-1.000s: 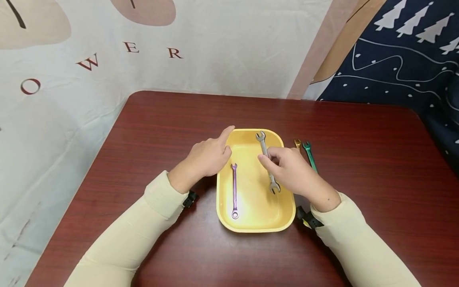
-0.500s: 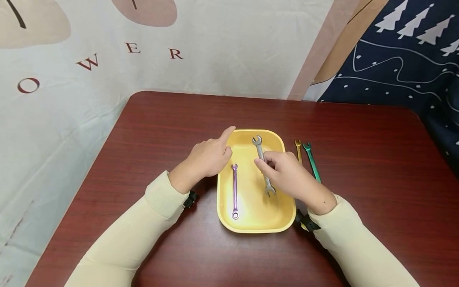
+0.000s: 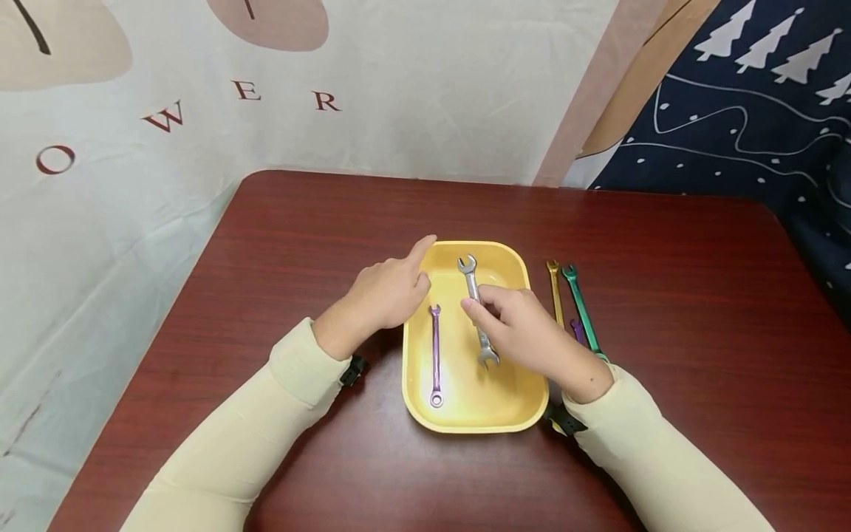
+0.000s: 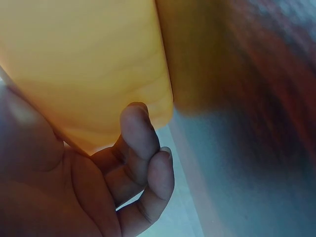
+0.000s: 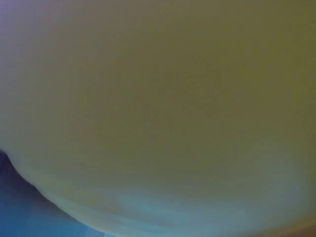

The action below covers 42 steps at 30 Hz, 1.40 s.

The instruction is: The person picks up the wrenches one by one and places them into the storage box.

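A silver double open-ended wrench [image 3: 468, 277] slants over the yellow tray [image 3: 465, 423], pinched at mid-shank between the thumb and fingers of my right hand [image 3: 521, 325]. Inside the tray, a purple combination wrench [image 3: 436, 355] lies lengthwise near the left wall. My left hand [image 3: 385, 292] holds the tray's left side, its thumb over the rim and index finger stretched toward the far left corner. In the left wrist view, curled fingers [image 4: 140, 131] show against the tray's outer wall [image 4: 98, 59]. A blurred pale surface fills most of the right wrist view, hiding the right hand there.
Right of the tray on the dark red table [image 3: 319, 214] lie a gold wrench [image 3: 555, 292], a green wrench [image 3: 581, 307] and a second purple wrench [image 3: 577, 330], partly covered by my right arm. A printed cloth [image 3: 425, 111] hangs behind the table.
My right hand has carried the silver wrench left and slightly nearer over the tray, uncovering more of the gold, green and second purple wrenches. The left hand and the tray have stayed put.
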Each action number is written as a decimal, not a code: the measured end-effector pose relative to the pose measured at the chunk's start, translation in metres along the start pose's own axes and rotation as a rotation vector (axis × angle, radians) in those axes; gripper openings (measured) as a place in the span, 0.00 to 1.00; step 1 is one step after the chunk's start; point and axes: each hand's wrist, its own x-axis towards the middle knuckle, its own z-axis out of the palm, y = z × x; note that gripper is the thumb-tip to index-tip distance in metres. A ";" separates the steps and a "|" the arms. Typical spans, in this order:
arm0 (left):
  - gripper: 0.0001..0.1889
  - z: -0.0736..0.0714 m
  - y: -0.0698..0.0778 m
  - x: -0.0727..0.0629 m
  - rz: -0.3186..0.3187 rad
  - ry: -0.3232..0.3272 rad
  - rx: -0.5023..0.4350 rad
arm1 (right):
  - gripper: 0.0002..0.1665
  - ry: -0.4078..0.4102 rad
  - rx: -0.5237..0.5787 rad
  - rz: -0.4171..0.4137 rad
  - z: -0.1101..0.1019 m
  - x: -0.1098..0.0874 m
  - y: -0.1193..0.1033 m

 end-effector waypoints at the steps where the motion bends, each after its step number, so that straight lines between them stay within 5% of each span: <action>1: 0.32 0.000 0.000 0.000 0.000 -0.001 -0.002 | 0.22 -0.005 0.000 -0.004 0.001 0.000 0.000; 42: 0.33 0.004 -0.003 0.004 0.013 0.023 0.025 | 0.22 -0.151 -0.194 -0.021 0.019 0.001 0.003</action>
